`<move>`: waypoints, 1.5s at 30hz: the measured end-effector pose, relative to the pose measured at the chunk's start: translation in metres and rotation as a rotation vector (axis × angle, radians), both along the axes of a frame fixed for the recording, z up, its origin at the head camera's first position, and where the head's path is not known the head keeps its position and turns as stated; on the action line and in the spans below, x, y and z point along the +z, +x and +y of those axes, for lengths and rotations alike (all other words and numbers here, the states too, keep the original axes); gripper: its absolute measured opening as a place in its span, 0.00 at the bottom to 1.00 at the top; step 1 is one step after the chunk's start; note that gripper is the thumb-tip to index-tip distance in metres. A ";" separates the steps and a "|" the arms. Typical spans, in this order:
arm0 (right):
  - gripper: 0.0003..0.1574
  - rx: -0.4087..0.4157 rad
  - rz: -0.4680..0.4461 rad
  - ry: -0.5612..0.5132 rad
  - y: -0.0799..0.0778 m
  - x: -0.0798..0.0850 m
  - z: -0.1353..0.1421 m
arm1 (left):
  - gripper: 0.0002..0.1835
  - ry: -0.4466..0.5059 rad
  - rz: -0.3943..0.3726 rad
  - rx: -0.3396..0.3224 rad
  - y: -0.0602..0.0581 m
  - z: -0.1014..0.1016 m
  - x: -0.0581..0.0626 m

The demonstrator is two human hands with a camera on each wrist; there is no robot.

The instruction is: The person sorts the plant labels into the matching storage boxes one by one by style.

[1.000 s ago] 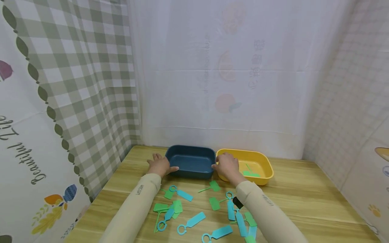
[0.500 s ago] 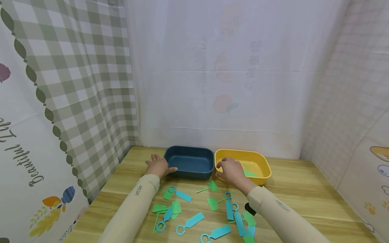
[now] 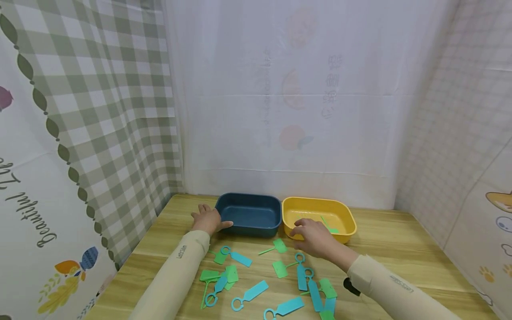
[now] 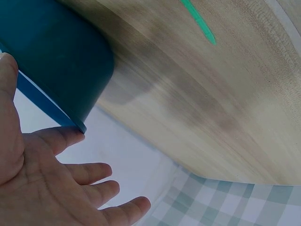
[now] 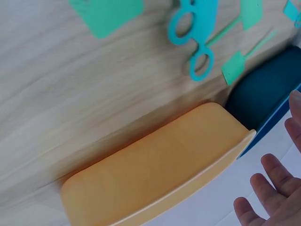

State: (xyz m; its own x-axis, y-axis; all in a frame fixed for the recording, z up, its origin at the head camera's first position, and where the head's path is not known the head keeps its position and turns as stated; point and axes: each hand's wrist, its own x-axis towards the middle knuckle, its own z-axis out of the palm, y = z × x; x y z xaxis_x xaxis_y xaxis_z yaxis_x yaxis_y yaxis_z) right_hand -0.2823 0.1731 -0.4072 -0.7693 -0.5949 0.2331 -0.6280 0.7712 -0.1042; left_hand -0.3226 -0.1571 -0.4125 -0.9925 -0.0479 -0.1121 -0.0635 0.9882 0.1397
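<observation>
My left hand [image 3: 208, 221] rests against the left end of a dark blue bin [image 3: 249, 231], its thumb lying along the bin's front. In the left wrist view the index fingertip touches the rim of the blue bin [image 4: 56, 61], and the other fingers are spread. Over the near rim of a yellow bin [image 3: 349, 222] is my right hand [image 3: 314, 236], its fingers loosely bent and holding nothing. Inside the yellow bin lies a green tag [image 3: 331, 230] with a thin stem. No tag shows in the blue bin.
Several blue tags with rings [image 3: 256, 290] and green stemmed tags [image 3: 280, 268] lie scattered on the wooden table [image 3: 400, 258] in front of the bins. Some overlap. A checked cloth [image 3: 132, 111] hangs at the left and a white curtain [image 3: 240, 133] behind.
My right hand has moved from the gap between the bins rightward and nearer to me, over the yellow bin's front. The left hand stays at the blue bin.
</observation>
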 end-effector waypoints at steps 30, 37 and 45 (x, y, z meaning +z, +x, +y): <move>0.15 0.491 0.274 0.274 0.020 -0.049 0.053 | 0.46 0.014 0.017 0.004 0.000 0.000 -0.002; 0.15 0.555 0.405 0.314 0.020 -0.057 0.052 | 0.46 0.011 0.020 -0.001 0.002 0.001 0.000; 0.14 0.554 0.396 0.360 0.021 -0.058 0.052 | 0.46 0.008 0.026 0.001 0.003 0.001 0.001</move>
State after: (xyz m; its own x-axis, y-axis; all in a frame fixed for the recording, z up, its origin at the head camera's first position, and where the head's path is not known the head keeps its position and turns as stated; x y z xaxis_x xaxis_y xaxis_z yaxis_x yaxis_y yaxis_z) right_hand -0.2615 0.2251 -0.4649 -0.2366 -0.9603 0.1480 -0.8703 0.2772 0.4071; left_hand -0.3195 -0.1564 -0.4120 -0.9951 -0.0482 -0.0868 -0.0608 0.9869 0.1493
